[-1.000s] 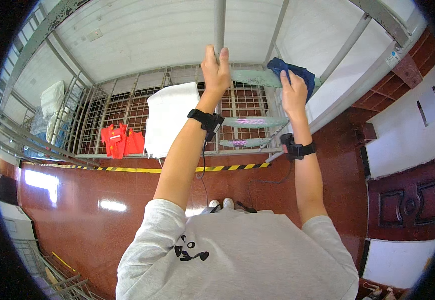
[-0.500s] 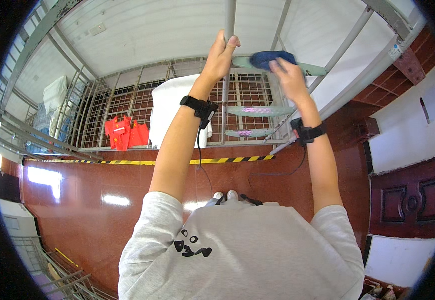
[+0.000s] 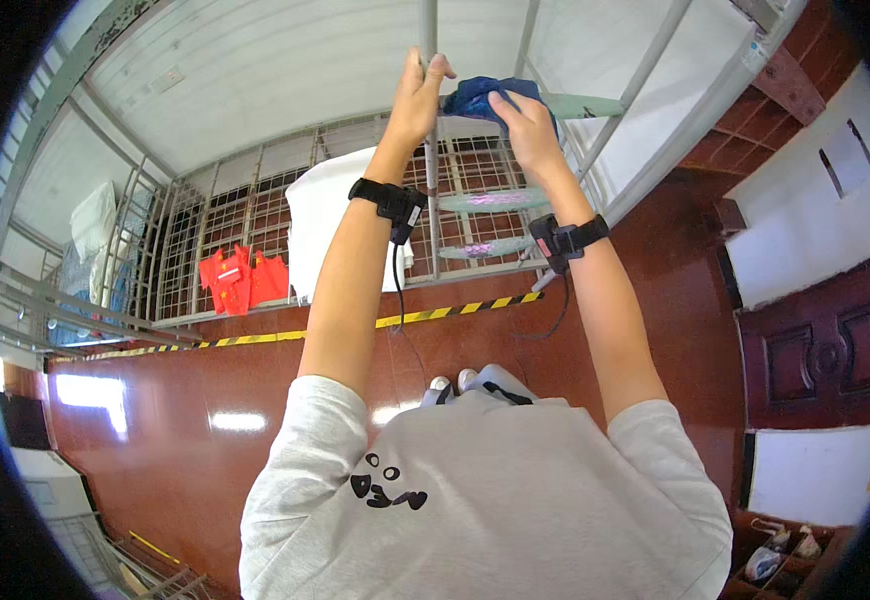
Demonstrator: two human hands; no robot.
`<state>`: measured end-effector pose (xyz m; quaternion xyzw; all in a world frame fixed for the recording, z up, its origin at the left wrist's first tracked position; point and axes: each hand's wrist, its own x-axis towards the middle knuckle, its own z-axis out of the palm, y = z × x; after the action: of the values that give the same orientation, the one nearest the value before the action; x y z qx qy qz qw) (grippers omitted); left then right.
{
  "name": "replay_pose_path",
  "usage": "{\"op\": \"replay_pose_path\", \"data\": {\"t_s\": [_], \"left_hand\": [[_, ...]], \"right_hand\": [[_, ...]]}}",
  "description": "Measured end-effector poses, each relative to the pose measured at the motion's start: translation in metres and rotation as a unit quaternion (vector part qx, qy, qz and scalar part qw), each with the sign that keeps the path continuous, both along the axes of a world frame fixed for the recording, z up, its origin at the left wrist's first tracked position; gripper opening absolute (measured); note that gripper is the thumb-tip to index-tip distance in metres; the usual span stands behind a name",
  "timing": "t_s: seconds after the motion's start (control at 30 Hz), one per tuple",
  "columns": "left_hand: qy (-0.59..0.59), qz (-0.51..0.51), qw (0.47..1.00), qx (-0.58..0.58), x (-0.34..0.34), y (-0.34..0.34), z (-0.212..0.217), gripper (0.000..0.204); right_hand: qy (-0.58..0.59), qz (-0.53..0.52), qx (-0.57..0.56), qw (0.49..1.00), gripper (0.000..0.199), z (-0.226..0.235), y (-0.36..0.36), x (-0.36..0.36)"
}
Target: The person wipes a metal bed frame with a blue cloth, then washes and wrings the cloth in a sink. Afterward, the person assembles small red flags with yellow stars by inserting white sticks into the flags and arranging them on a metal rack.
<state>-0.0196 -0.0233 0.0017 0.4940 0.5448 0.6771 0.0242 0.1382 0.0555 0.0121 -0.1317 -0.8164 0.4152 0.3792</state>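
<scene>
Red-brown floor (image 3: pixel 185 480) and pale wall (image 3: pixel 285 80) behind a metal bunk frame. Right hand (image 3: pixel 533 130), upper centre of frame: fingers closed on a bunched dark blue cloth (image 3: pixel 473 98), some fingertips lost in the folds. Left hand (image 3: pixel 418 100), just left of it: thumb and fingers either side of the ladder upright (image 3: pixel 431 190), looks like a steadying grip; far-side fingertips hidden.

Cloth sits over the left part of the pale green top rung (image 3: pixel 583 105), near the left hand; rung's right part is bare out to the other rail. My read: step in hand is wiping that rung, currently at its left end. Next move probably calls for a sideways pass right with cloth pressed down, left grip firm, right fingers clear of the rail. Middle rung (image 3: pixel 495 200) and bottom rung (image 3: pixel 487 248), both with pinkish patches, sit below with no cloth on them. Can't tell if any rung is clean.

Further out: strapped device on each wrist, cables trailing. White sheet (image 3: pixel 330 220) on the mesh base (image 3: pixel 180 245), centre-left; red items (image 3: pixel 240 280) beside it. Yellow-black tape (image 3: pixel 355 334) crosses the floor below.
</scene>
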Motion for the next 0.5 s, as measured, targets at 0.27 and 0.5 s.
{"op": "replay_pose_path", "data": {"t_s": [0.27, 0.5], "left_hand": [[-0.018, -0.021, 0.999, -0.019, 0.004, -0.001, 0.006, 0.032], [-0.057, -0.035, 0.998, 0.014, 0.015, -0.006, 0.01, 0.032]], "right_hand": [[-0.008, -0.031, 0.066, 0.997, 0.041, 0.002, 0.024, 0.011], [-0.048, 0.112, 0.088, 0.989, 0.042, 0.012, 0.019, -0.014]]}}
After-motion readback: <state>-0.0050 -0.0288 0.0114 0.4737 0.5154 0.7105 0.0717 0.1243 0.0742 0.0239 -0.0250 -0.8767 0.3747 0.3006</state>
